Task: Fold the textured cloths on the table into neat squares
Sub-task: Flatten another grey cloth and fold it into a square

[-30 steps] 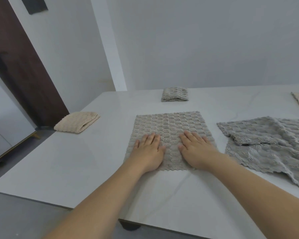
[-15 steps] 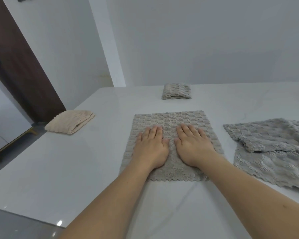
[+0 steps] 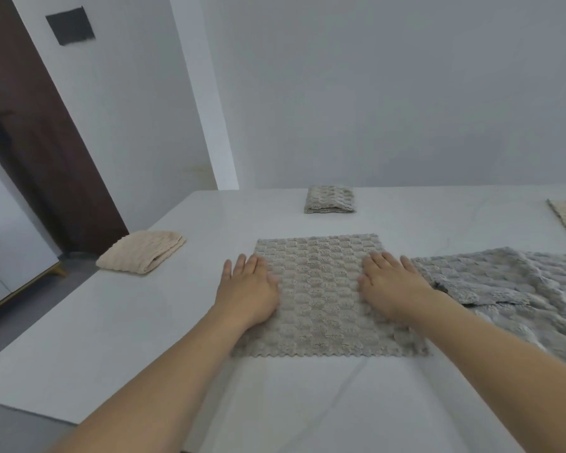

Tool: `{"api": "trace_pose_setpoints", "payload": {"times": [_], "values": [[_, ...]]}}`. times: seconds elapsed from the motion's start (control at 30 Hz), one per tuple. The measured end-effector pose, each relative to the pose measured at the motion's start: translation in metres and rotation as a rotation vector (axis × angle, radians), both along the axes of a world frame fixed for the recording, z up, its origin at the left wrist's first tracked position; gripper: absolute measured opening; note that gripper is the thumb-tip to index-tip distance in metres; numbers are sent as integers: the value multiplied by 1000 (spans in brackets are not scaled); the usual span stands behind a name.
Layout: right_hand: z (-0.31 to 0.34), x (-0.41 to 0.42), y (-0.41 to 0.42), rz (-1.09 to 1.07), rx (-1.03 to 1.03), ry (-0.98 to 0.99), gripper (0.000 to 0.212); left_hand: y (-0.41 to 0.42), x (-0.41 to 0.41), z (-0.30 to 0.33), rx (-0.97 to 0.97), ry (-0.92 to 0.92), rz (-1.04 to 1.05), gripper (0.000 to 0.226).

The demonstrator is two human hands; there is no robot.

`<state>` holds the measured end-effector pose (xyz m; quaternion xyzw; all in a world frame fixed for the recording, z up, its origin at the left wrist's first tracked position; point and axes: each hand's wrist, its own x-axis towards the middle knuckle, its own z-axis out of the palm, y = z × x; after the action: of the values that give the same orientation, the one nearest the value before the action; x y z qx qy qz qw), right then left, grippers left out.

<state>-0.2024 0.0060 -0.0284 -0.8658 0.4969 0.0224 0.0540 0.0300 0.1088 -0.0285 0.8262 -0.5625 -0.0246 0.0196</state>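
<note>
Flat grey cloth (image 3: 321, 295) is pinned at its sides by left hand (image 3: 247, 291) and right hand (image 3: 394, 289), each grip open-palmed, so the smooth surface (image 3: 144, 322) may let it skid and fold crooked.

The worktop (image 3: 118, 322) looks like smooth white stone, faintly veined, with a soft sheen. The grey cloth (image 3: 321, 295) spread on it is nubby, chequered terry with scalloped edges. The folded beige cloth (image 3: 141, 255) looks ribbed and plush. The wall (image 3: 389, 93) is matt.
</note>
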Motion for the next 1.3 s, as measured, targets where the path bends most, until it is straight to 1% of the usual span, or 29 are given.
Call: {"api": "trace_pose_setpoints", "payload": {"times": [0.1, 0.13, 0.2, 0.3, 0.53, 0.63, 0.7, 0.77, 0.83, 0.87, 0.9, 1.0, 1.03, 1.07, 1.13, 1.2, 1.3], "values": [[9, 34, -20, 90, -69, -88, 56, -40, -25, 16, -165, 100, -131, 57], [5, 43, -24, 101, -66, -103, 56, -50, -31, 13, -180, 132, -180, 57], [-13, 53, -25, 83, -41, -107, 56, -60, -37, -7, -128, 132, -229, 58], [-33, 54, -25, 35, -43, -129, 56, -63, -31, -34, -50, 98, -187, 60], [-31, 55, -27, 29, -31, -116, 57, -64, -32, -31, -32, 112, -184, 60], [-27, 41, -31, 36, -9, -101, 57, -56, -17, -30, -46, 123, -169, 60], [-25, 23, -34, 4, 17, -64, 58, -45, 4, -28, -31, 136, -127, 59], [-22, 9, -35, -22, 32, 22, 59, -33, 21, -27, 19, 135, -74, 59], [-13, 9, -41, -23, 32, 82, 59, -33, 27, -21, 86, 81, -44, 60], [-6, 15, -47, -6, 14, 73, 59, -41, 24, -14, 87, 55, -47, 60], [2, 25, -55, 22, -11, 38, 57, -53, 19, -7, 45, 50, -65, 60], [11, 56, -75, 86, -60, -103, 55, -96, -4, 7, -155, 100, -195, 56], [4, 62, -79, 88, -53, -112, 55, -108, -9, 4, -163, 117, -236, 56], [-7, 65, -81, 75, -45, -106, 55, -116, -12, -4, -128, 120, -250, 56], [-28, 66, -83, 25, -47, -100, 56, -122, -10, -25, -45, 109, -200, 58], [-35, 65, -88, 18, -55, -105, 56, -129, -5, -35, -38, 117, -178, 59], [-34, 65, -89, 25, -69, -93, 56, -129, -5, -34, -44, 113, -183, 59]]}}
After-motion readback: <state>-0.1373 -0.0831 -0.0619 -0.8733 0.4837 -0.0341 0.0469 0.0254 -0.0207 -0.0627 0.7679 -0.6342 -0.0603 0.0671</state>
